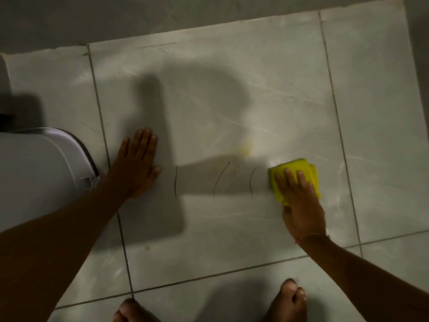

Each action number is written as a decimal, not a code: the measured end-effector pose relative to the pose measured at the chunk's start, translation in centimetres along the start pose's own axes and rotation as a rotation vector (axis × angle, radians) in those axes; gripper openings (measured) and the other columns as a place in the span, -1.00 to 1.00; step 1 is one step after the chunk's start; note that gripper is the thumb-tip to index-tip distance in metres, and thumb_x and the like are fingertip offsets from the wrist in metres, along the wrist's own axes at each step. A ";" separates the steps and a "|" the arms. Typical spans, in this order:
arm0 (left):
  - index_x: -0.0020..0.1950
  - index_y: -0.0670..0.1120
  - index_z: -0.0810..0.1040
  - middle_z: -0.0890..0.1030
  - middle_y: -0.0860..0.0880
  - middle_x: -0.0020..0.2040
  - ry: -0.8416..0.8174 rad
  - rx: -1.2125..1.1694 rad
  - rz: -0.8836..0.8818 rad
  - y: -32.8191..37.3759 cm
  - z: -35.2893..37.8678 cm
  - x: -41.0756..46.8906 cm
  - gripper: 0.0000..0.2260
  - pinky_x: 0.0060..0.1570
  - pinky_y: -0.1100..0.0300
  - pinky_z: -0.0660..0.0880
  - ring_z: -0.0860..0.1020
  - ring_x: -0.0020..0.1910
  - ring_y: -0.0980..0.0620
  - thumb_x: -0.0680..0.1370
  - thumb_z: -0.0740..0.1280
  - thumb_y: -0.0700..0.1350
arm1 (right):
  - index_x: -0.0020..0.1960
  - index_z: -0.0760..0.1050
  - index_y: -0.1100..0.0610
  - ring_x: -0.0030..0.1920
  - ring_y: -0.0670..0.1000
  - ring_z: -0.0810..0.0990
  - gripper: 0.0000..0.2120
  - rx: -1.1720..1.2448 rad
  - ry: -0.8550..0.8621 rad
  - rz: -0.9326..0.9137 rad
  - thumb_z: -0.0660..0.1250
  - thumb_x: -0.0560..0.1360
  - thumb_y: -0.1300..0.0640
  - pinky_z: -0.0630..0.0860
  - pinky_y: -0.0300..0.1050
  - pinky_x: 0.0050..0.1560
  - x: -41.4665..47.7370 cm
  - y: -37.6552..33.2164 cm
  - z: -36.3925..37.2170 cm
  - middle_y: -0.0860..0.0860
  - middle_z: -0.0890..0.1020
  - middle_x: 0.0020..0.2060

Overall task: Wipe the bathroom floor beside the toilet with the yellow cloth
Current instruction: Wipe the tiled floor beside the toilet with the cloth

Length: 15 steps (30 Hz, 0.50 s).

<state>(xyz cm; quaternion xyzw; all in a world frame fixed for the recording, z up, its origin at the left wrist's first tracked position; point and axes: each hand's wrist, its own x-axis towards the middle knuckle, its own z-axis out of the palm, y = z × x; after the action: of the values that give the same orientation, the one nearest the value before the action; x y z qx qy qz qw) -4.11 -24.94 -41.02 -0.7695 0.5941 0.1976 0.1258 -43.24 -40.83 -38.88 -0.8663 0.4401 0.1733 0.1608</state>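
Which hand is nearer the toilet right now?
Left. The left hand lies flat on the floor right beside the toilet; the right hand presses the yellow cloth, well away from it.

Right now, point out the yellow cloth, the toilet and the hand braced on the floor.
yellow cloth point(292, 165): head view, on its uncovered upper part.
toilet point(34, 173): head view, on the white curved side.
left hand point(135, 163): head view, on the back of the hand.

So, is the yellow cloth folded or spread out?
Folded: the cloth is a small thick pad, with layered edges showing on its right side, pressed under the right hand.
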 end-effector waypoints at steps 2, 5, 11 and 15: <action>0.58 -0.26 0.15 0.15 -0.29 0.60 0.019 0.004 -0.008 -0.1 0.1 0.0 -0.28 0.49 -0.26 0.14 0.14 0.58 -0.29 0.53 0.01 0.15 | 0.52 0.19 0.09 0.49 0.32 0.18 -0.21 0.042 0.084 0.183 0.32 0.33 0.35 0.23 0.32 0.43 2.4 0.0 -0.5 0.15 0.28 0.51; 0.57 -0.27 0.17 0.17 -0.30 0.59 0.028 0.010 0.012 -0.2 0.3 0.1 -0.29 0.48 -0.27 0.16 0.16 0.57 -0.30 0.54 0.03 0.15 | 0.50 0.22 0.11 0.49 0.36 0.16 -0.27 0.126 0.170 0.221 0.34 0.36 0.29 0.07 0.29 0.48 6.9 -2.6 -1.3 0.19 0.27 0.51; 0.58 -0.26 0.16 0.16 -0.30 0.59 0.008 0.008 0.003 -0.3 0.1 0.2 -0.27 0.49 -0.28 0.13 0.15 0.58 -0.31 0.53 0.01 0.17 | 0.49 0.19 0.02 0.46 0.29 0.25 -0.04 -0.022 0.104 -0.192 0.41 0.18 0.46 0.32 0.42 0.36 1.0 1.6 -0.2 0.20 0.39 0.44; 0.58 -0.24 0.15 0.16 -0.29 0.59 0.019 0.020 0.011 -0.6 0.6 0.3 -0.27 0.50 -0.28 0.13 0.14 0.58 -0.30 0.53 0.03 0.18 | 0.51 0.20 0.08 0.49 0.34 0.16 -0.31 0.161 0.175 0.248 0.34 0.44 0.29 0.07 0.31 0.49 8.5 -1.4 -2.3 0.20 0.26 0.51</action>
<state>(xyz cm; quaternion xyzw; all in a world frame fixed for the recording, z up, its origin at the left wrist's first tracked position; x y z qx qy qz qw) -3.54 -24.79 -41.76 -0.7669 0.6013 0.1850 0.1268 -37.05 -47.01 -40.41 -0.8014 0.5684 0.0801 0.1680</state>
